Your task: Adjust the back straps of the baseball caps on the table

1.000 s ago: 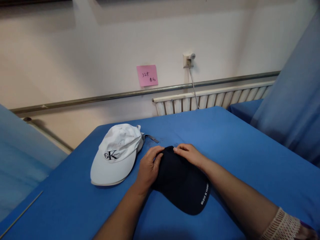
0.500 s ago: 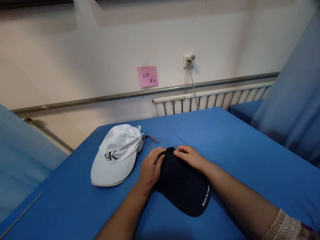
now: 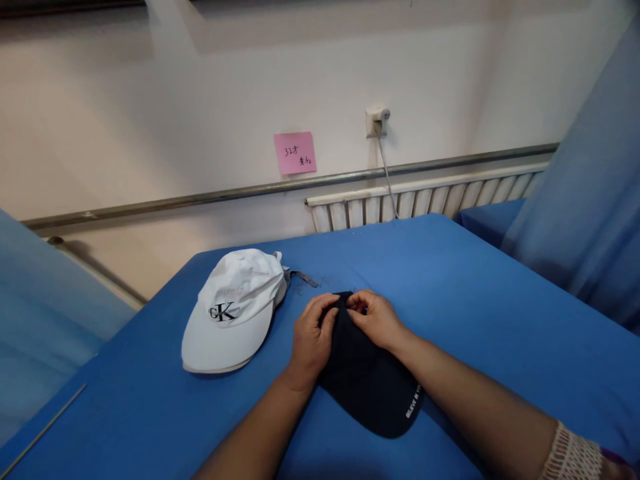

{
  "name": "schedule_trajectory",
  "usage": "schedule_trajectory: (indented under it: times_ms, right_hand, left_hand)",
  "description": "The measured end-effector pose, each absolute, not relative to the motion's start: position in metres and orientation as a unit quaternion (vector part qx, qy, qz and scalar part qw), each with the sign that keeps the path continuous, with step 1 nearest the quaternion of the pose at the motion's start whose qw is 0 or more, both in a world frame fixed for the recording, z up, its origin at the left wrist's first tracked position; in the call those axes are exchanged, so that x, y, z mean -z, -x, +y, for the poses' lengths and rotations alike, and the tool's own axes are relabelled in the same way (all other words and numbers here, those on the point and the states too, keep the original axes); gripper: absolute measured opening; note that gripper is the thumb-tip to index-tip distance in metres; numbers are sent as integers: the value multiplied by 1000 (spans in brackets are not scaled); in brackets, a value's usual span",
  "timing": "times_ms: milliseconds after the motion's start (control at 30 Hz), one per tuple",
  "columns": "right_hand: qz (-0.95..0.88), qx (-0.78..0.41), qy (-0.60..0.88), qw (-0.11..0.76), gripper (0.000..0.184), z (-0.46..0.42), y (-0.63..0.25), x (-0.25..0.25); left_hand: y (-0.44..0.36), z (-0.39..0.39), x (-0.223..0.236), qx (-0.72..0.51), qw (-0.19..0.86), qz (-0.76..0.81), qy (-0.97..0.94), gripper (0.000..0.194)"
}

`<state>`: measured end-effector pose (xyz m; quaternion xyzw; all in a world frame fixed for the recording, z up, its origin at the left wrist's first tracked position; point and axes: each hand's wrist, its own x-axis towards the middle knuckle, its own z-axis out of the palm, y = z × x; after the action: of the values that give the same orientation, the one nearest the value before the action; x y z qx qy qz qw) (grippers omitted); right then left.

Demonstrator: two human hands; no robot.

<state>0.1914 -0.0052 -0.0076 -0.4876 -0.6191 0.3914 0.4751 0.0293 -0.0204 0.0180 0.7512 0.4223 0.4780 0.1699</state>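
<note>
A black baseball cap lies on the blue-covered table, its brim with white lettering toward me and to the right. My left hand pinches the cap's far end from the left side. Close beside it, my right hand grips the same end from the right, thumb and fingers curled on the fabric. The hands hide part of the cap's crown. To the left sits a white baseball cap with black letters on its front and a loose grey strap at the back; neither hand touches it.
The blue table reaches back to a white radiator and a metal rail. A pink note and a socket with a plugged-in cord are on the wall. Blue curtains hang left and right.
My left hand has shifted slightly right along the black cap's far end, and my right hand's fingers have curled further in. The black cap has moved a little; the white cap stays put.
</note>
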Motion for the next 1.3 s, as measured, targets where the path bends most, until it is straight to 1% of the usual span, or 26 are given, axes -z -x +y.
schedule_trajectory:
  times_ms: [100,400,533,633,700,767,867,967,1133,1233,1300]
  right_hand:
    - [-669,-348,478,451,5,-7,-194,6]
    - [-646,-399,476,444,8,-8,-193,9]
    - [-640,-386,481,459,8,-9,-197,8]
    - [-636,-449,425,461,12,-11,-199,5]
    - [-643,-468,403,454,11,-13,-199,4]
    - [-657,-433,430,444,4,-14,-197,4]
    - [-672,-376,475,426,7,-14,-195,5]
    - [-671,-361,490,423,10,-13,-195,6]
    - [-663,-342,491,449,15,-16,-202,3]
    - [-669,-271,506,472,16,-20,-211,-5]
    - [-661,-214,504,512,14,-22,-218,-12]
  left_hand:
    - [-32,-21,-16,-486,174,425,-743,19]
    - [-27,-19,-19,-474,173,429,-750,20]
    - [-24,-19,-22,-450,181,433,-760,20]
    - [-26,-21,-21,-458,195,438,-749,20]
    - [-29,-22,-19,-465,213,441,-738,21]
    - [-31,-24,-17,-467,225,438,-734,20]
    - [-32,-24,-16,-464,220,432,-742,20]
    - [-30,-24,-16,-455,206,428,-753,19]
    - [-23,-21,-22,-449,166,431,-765,19]
    - [-18,-20,-27,-420,139,424,-790,20]
    - [-15,-19,-31,-394,120,420,-809,22]
